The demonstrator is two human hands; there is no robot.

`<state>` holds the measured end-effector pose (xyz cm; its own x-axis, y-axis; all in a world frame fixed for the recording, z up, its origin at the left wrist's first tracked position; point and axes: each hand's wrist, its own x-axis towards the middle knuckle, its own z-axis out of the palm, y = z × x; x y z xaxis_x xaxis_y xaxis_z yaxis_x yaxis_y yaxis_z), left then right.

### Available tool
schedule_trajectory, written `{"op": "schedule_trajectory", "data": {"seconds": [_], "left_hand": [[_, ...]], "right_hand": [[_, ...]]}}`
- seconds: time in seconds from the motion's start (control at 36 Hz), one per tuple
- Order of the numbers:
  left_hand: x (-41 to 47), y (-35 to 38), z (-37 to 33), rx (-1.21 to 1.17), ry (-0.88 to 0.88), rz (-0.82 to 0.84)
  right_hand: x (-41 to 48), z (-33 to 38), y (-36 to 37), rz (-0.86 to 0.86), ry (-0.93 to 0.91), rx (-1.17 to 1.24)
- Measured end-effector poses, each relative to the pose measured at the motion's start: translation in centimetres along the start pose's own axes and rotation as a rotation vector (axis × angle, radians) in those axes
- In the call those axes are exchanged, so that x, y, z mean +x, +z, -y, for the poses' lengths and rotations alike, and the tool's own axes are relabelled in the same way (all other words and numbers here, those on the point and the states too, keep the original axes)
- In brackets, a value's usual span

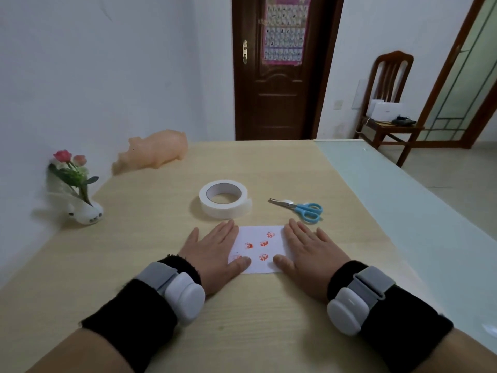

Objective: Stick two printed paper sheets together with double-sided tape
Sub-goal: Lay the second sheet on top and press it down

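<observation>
Both forearms enter from the near edge, each wearing a black wristband [139, 305] with a grey-strapped white device [183, 294] on top.

Left hand [215, 254]: palm down, fingers straight and close together. It lies flat over the left edge of the paper [262, 249], with the thumb pressed on the near left corner. It grips nothing.

Right hand [309, 254]: palm down, fingers straight and slightly spread. It lies flat over the right edge of the paper, with the thumb resting at the near right corner. It grips nothing.

Paper: white, printed with small red figures, lying flat on the table [161, 319] between the two hands, near the person. Whether one sheet or two stacked sheets lie there cannot be told.

Tape roll [224, 199]: white, lying flat on the table just beyond the left hand, with a short loose end sticking out on its right side. No hand touches it.

Scissors [301, 208]: blue handles, blades closed and pointing left, lying just beyond the right hand, beside the tape roll.

Other items: an orange pig toy [154, 153] at the far left of the table, by the wall. A white vase [83, 211] holding pink flowers stands at the left edge. A pale green strip [390, 197] runs along the table's right side. Beyond the table are a dark wooden door [277, 103] and a wooden chair [387, 76].
</observation>
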<state>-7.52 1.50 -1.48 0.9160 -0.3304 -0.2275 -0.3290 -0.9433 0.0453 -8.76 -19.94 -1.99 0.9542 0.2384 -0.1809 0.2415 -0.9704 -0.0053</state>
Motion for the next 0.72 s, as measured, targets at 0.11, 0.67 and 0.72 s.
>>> {"op": "schedule_trajectory", "data": {"seconds": [0.11, 0.67, 0.72], "left_hand": [[-0.1, 0.1, 0.0, 0.007, -0.017, 0.0], [-0.5, -0.5, 3.0, -0.025, 0.024, 0.083], [-0.5, -0.5, 3.1, -0.035, 0.031, 0.09]], "right_hand": [[0.0, 0.1, 0.2, -0.006, 0.037, -0.006], [-0.4, -1.3, -0.7, 0.068, 0.006, 0.058], [-0.4, -1.8, -0.9, 0.088, -0.004, 0.054]]}}
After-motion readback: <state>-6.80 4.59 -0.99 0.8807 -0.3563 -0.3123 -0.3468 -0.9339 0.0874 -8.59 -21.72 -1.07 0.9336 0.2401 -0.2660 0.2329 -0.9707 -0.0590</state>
